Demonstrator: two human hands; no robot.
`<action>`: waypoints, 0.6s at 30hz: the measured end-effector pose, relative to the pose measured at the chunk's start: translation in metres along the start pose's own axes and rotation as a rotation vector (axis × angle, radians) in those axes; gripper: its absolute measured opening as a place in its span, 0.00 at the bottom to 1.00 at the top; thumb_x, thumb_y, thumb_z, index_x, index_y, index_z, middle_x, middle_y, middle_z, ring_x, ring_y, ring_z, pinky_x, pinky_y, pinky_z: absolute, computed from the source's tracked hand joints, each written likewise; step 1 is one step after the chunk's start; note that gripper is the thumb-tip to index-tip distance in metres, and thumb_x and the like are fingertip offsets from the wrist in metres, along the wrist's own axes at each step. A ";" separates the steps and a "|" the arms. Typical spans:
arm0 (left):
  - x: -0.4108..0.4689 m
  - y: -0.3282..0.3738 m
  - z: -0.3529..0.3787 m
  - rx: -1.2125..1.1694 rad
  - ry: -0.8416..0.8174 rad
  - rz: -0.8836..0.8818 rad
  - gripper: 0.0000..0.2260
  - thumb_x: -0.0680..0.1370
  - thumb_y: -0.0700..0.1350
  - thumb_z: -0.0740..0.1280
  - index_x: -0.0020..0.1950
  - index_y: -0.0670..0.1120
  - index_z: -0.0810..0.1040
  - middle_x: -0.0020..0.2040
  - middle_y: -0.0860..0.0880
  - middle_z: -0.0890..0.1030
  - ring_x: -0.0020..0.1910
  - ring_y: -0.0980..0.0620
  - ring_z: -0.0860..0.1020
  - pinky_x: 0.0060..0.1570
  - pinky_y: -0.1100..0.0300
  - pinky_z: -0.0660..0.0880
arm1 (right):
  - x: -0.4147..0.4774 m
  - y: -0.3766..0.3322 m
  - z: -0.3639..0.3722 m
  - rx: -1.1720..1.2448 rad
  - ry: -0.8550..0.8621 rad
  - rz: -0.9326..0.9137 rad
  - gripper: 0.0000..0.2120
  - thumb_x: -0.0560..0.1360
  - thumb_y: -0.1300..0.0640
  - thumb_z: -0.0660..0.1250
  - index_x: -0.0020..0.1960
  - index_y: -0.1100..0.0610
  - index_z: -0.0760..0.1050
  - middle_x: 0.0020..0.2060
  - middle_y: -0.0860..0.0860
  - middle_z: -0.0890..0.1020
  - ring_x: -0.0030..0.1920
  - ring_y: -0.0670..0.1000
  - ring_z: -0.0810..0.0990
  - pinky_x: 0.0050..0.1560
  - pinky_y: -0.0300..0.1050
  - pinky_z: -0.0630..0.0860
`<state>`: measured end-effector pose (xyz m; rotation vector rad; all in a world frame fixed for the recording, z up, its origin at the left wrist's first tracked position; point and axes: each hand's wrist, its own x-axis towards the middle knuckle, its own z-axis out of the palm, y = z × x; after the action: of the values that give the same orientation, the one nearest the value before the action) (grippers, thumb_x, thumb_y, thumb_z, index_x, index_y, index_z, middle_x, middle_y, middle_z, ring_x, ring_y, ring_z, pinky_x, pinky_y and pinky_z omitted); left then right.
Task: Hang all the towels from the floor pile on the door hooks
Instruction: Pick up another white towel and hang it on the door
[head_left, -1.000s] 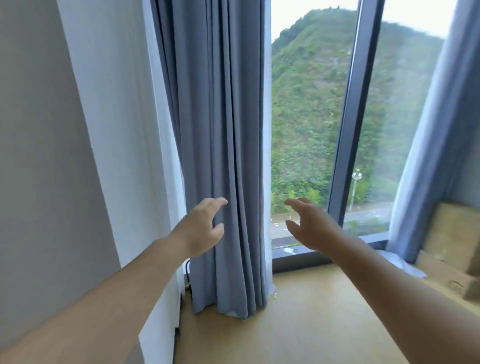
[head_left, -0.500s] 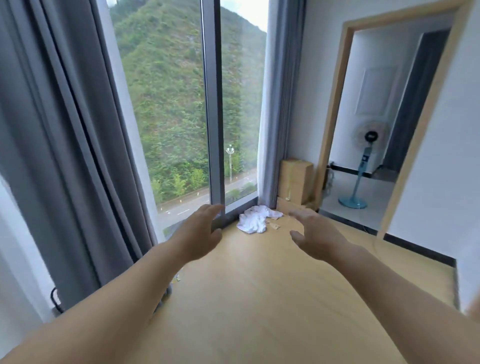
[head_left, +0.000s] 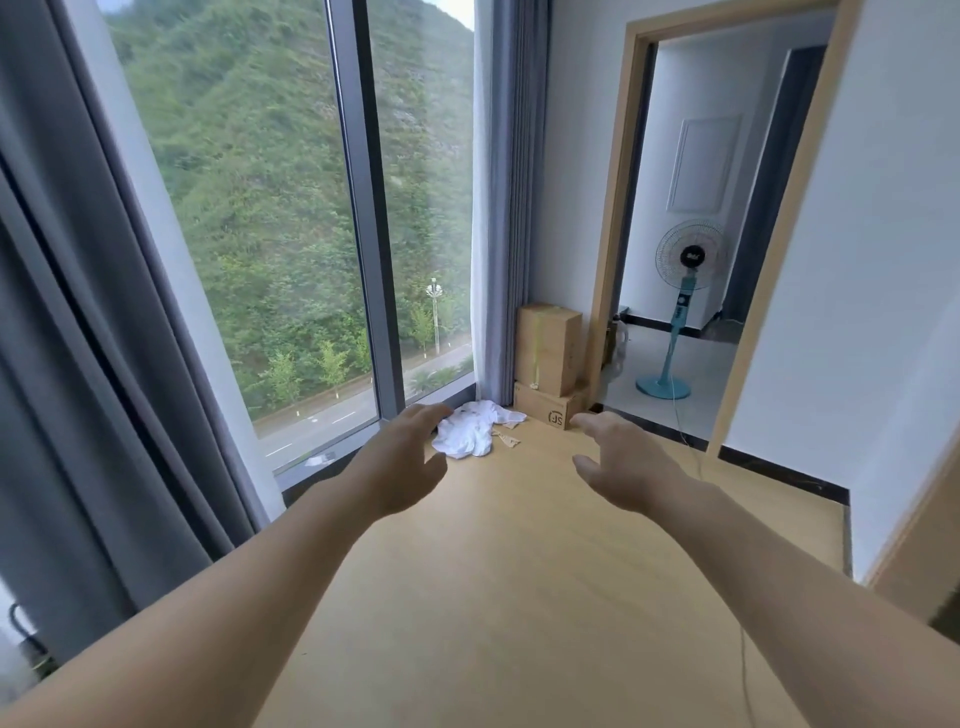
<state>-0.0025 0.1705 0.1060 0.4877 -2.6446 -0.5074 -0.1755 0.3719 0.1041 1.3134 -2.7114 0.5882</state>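
Your head camera shows your left hand (head_left: 405, 462) and right hand (head_left: 623, 462) held out above the floor (head_left: 519, 597), fingers loosely spread and holding nothing. The white towels (head_left: 472, 428) lie crumpled on the floor beyond your left fingers (head_left: 427, 413), by the window (head_left: 291, 234). Cardboard boxes (head_left: 548, 348) stand beyond your right fingers.

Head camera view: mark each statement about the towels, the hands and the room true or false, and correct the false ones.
1. The white towel pile lies on the floor near the window. True.
2. The left hand grips a towel. False: its fingers are relaxed and hold nothing.
3. Two cardboard boxes are stacked beside the doorway. True.
4. The fan stands next to the towel pile. False: it stands beyond the doorway.
5. The right hand is empty. True.
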 end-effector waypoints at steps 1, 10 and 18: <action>0.003 0.003 0.006 0.004 -0.002 -0.007 0.25 0.76 0.43 0.65 0.73 0.49 0.65 0.68 0.50 0.71 0.57 0.51 0.75 0.57 0.58 0.71 | 0.003 0.008 0.000 0.003 -0.001 -0.005 0.26 0.76 0.53 0.65 0.73 0.53 0.65 0.65 0.53 0.74 0.62 0.53 0.74 0.61 0.48 0.74; 0.034 0.030 0.060 0.016 -0.021 -0.042 0.24 0.77 0.44 0.65 0.73 0.50 0.65 0.68 0.51 0.70 0.62 0.52 0.73 0.60 0.59 0.69 | 0.022 0.071 0.002 0.007 -0.060 -0.019 0.25 0.76 0.53 0.65 0.72 0.54 0.66 0.65 0.54 0.74 0.62 0.52 0.74 0.61 0.48 0.73; 0.070 0.026 0.090 0.019 -0.057 -0.038 0.25 0.77 0.45 0.65 0.73 0.49 0.64 0.68 0.51 0.69 0.61 0.53 0.72 0.59 0.60 0.69 | 0.054 0.100 0.011 0.018 -0.093 -0.002 0.25 0.77 0.53 0.65 0.73 0.53 0.65 0.67 0.54 0.72 0.63 0.52 0.73 0.63 0.48 0.72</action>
<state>-0.1095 0.1901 0.0621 0.5371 -2.7010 -0.5160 -0.2852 0.3841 0.0753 1.3811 -2.7843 0.5661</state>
